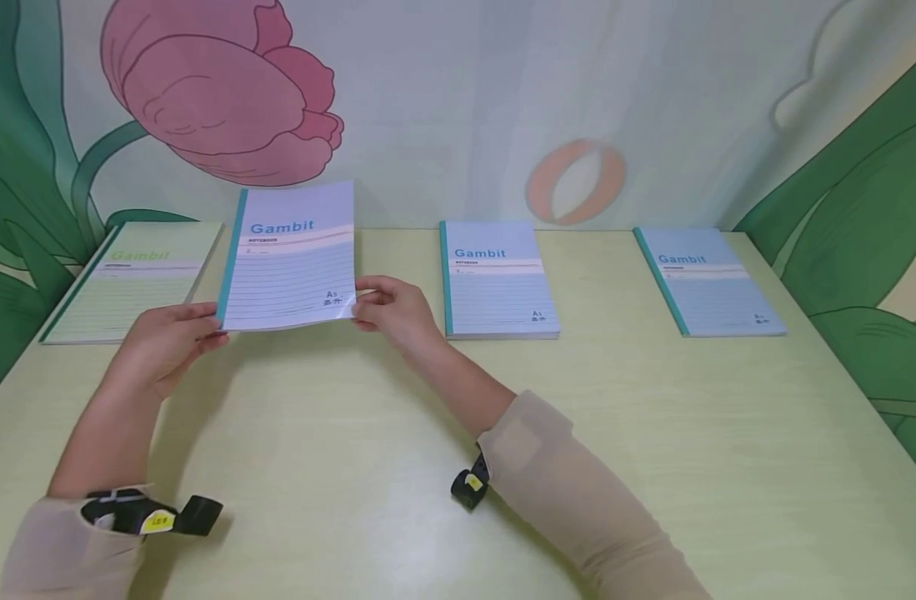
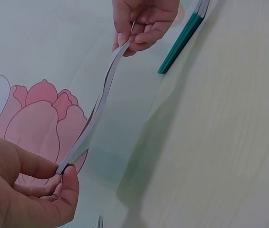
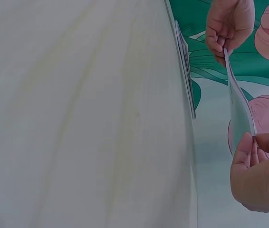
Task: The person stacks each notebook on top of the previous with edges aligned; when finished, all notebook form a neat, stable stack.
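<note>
A blue Gambit notebook [image 1: 292,267] is held up off the table between both hands, its cover facing the head camera. My left hand [image 1: 163,340] pinches its lower left corner by the teal spine. At the lower right edge, my right hand [image 1: 399,312] pinches it between thumb and fingers. Both wrist views show the notebook [image 2: 101,95] edge-on and slightly bowed, with the left hand [image 2: 34,185] and right hand [image 3: 260,171] at its two ends. Just behind and left of it lies a green Gambit notebook [image 1: 120,292], partly covered by the left hand.
A stack of blue notebooks [image 1: 498,287] lies right of the right hand. Another blue notebook [image 1: 713,287] lies farther right. All rest toward the far edge of the pale table [image 1: 352,467]. A curtain [image 1: 442,100] with printed flowers hangs behind.
</note>
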`<state>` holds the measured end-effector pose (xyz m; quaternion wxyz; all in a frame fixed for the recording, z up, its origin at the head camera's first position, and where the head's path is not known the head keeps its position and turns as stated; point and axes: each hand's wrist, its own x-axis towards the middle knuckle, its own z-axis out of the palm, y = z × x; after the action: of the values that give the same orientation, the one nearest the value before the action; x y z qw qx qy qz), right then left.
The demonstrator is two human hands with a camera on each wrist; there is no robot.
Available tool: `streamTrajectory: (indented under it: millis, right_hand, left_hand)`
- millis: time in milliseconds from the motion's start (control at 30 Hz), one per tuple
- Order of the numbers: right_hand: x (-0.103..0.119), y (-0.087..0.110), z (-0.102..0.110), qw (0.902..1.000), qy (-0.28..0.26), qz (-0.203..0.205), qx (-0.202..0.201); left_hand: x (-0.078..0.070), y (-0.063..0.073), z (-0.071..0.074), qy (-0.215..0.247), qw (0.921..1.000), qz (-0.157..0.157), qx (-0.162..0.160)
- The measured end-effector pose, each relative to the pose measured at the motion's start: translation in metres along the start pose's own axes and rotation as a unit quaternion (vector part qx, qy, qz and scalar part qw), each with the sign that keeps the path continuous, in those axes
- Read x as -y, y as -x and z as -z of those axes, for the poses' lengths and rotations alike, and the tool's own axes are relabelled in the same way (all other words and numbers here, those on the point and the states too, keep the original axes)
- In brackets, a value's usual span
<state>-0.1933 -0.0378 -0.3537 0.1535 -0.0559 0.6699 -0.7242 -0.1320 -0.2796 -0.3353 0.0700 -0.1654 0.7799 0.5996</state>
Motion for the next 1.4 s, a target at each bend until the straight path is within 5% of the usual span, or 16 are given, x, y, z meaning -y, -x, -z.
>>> streamTrajectory:
  millis: [1400]
  right_hand:
    - [0.012,0.016,0.042,0.9988,0.049,0.003,0.009]
  left_hand:
    - [-0.012,0.004,-0.037,-0.018,0.9992,-0.021,0.029]
